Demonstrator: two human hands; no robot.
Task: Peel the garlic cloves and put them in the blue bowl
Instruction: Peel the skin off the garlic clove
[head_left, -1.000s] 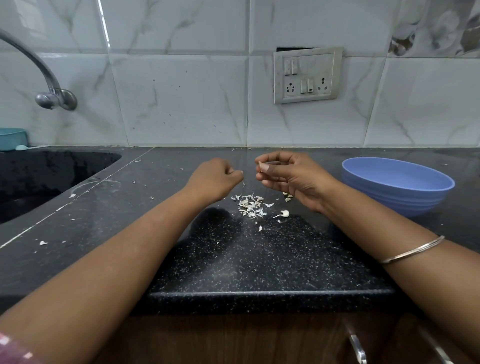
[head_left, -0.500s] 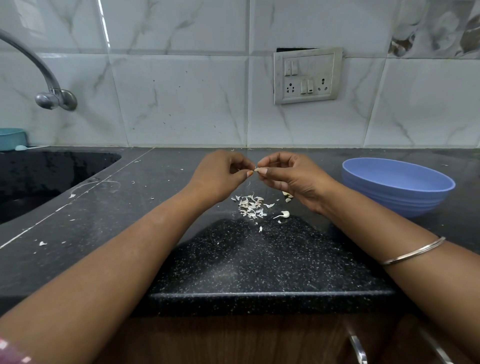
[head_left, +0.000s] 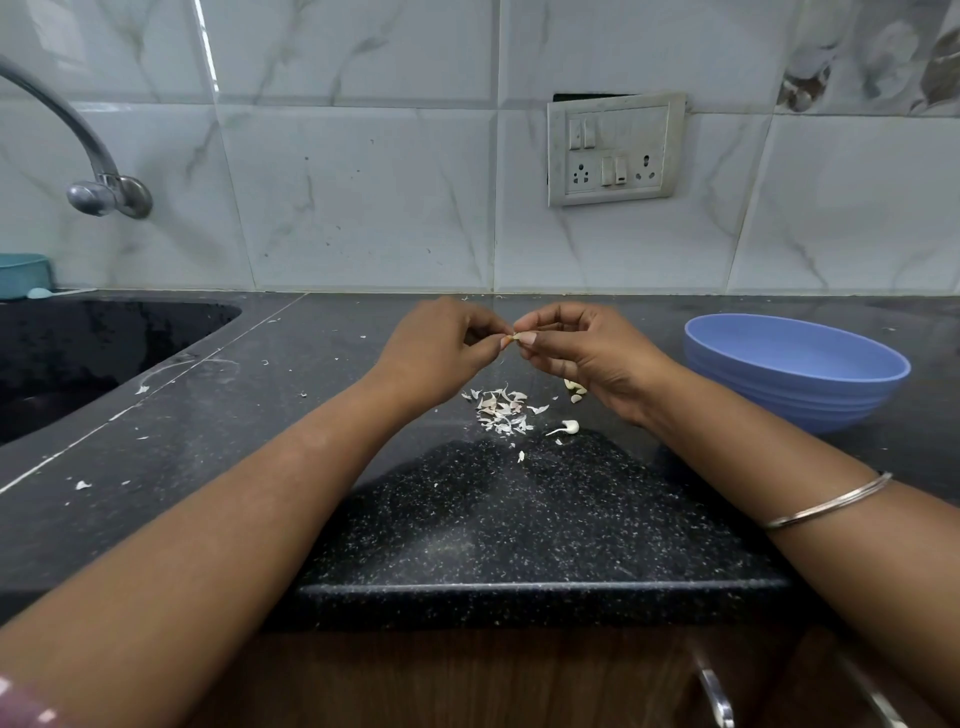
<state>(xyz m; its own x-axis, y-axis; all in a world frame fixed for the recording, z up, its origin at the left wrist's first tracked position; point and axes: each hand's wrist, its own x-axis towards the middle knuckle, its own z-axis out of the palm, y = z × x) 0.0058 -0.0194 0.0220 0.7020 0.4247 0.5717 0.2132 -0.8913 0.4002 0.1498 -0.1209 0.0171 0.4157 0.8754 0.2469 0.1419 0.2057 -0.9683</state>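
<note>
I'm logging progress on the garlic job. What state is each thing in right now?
garlic clove: pinched between both hands' fingertips, above the counter
left hand: pinching the clove
right hand: pinching the clove
blue bowl: upright on the counter, inside hidden
peel scraps: loose pile on the counter
tap: no water running

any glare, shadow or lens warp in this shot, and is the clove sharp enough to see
Head view: a bright streak of glare runs down the wall tiles at upper left; a soft triangular shadow falls on the black countertop below the peel scraps; wide-angle warp bows the tile lines and stretches the forearms; the garlic clove pinched between the left hand and right hand is tiny and mostly hidden.
</note>
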